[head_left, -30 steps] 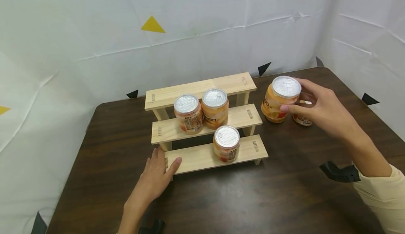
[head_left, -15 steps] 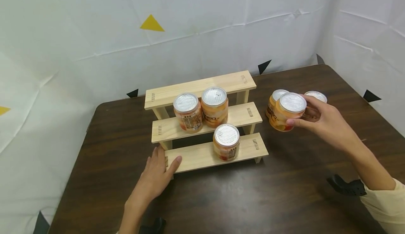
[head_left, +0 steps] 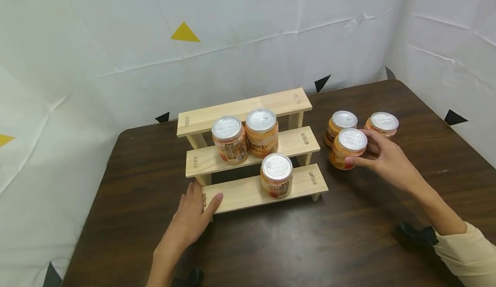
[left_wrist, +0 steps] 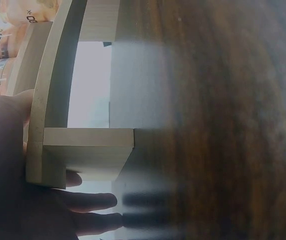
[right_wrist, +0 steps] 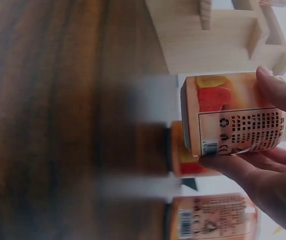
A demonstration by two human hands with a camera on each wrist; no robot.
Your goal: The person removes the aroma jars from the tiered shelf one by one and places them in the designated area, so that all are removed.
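Note:
My right hand grips an orange-labelled can with a silvery lid, thumb on one side and fingers on the other. In the right wrist view, the held can shows its printed text and barcode. At the left end of a three-step wooden shelf rests my left hand, thumb over the lowest board and the other fingers stretched along its end. One similar can stands on the lowest step. Two more, a left can and a right can, stand side by side on the middle step.
Right of the shelf, one can stands just behind the held one, and another can stands farther right. A white sheet wall rises behind the dark wooden table.
My right hand has brought its can down and toward the near side, uncovering the two cans behind it. The left hand and the shelf have stayed in place.

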